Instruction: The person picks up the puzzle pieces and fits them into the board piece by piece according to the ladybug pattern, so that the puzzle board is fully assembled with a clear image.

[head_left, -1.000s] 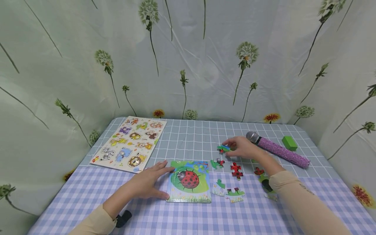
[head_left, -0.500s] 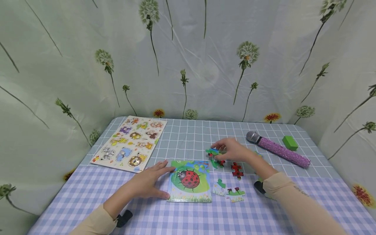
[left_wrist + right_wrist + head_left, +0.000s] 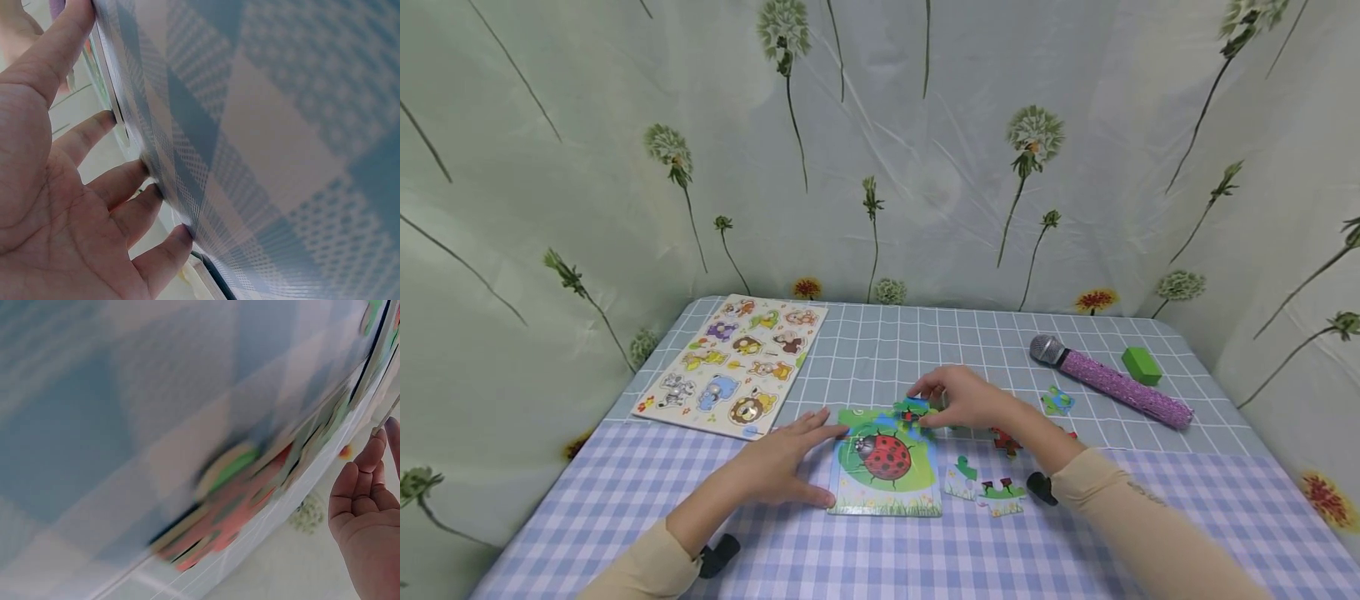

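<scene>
A ladybug puzzle board [image 3: 883, 460] lies on the checked cloth. My left hand [image 3: 778, 462] is spread at its left side, thumb and index finger touching that edge; the left wrist view shows the left fingers [image 3: 87, 137] extended, with tips down on the cloth. Between thumb and fingers, my right hand [image 3: 973, 404] pinches a green and red jigsaw piece [image 3: 911, 410] over the board's upper right corner. In the right wrist view the right hand [image 3: 369, 512] holds a thin edge of it. A red jigsaw piece [image 3: 1004, 442] is partly hidden beneath the right forearm.
Grassy jigsaw pieces [image 3: 1002, 497] lie right of the board, and a blue-green piece [image 3: 1057, 400] lies farther back. An animal peg puzzle [image 3: 730, 367] stands back left. A pink glitter microphone [image 3: 1112, 383] and a green block [image 3: 1142, 366] are at the back right.
My right hand has carried the jigsaw piece leftward and toward me, from beyond the loose pieces to the board's upper right corner. The left hand has stayed in place.
</scene>
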Demonstrator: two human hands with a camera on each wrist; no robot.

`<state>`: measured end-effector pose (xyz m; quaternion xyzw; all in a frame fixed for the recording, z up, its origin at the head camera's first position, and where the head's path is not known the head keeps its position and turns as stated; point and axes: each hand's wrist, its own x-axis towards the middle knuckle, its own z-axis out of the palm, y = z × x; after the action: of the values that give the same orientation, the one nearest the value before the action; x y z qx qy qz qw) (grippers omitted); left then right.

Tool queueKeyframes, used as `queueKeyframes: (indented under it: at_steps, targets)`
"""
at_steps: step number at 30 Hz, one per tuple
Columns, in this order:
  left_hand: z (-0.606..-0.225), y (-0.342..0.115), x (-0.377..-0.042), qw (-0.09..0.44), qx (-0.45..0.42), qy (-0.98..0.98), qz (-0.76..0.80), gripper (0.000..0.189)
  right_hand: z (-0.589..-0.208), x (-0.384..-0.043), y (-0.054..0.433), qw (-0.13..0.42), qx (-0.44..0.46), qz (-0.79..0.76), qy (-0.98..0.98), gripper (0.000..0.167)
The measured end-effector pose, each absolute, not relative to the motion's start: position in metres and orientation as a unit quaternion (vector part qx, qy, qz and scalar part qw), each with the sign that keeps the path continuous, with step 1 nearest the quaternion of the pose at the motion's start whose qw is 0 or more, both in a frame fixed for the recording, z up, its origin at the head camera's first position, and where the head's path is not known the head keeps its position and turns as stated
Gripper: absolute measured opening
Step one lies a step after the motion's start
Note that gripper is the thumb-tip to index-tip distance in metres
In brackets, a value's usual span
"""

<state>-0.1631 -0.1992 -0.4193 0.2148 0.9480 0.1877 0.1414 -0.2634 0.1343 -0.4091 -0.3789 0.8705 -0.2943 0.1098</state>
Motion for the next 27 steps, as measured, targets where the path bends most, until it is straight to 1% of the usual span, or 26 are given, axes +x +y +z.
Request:
queueKeyframes:
  at_steps: [9,16,21,27]
  targets:
    - [-0.417,-0.197,-0.163,0.148,0.216,0.946,0.191,0.097,-0.413,-0.261,0.113,0.141,-0.388,-0.286,0.865,0.037]
    - [-0.416,-0.197,-0.164,0.151,0.205,0.948,0.191,0.098,-0.417,-0.260,0.103,0.140,-0.399,-0.268,0.866,0.036]
    - [-0.416,-0.198,-0.164,0.152,0.202,0.948,0.193,0.098,-0.416,-0.258,0.098,0.153,-0.403,-0.273,0.860,0.034]
    - [-0.417,-0.198,-0.164,0.152,0.205,0.947,0.194,0.098,-0.413,-0.254,0.094,0.149,-0.411,-0.268,0.859,0.034]
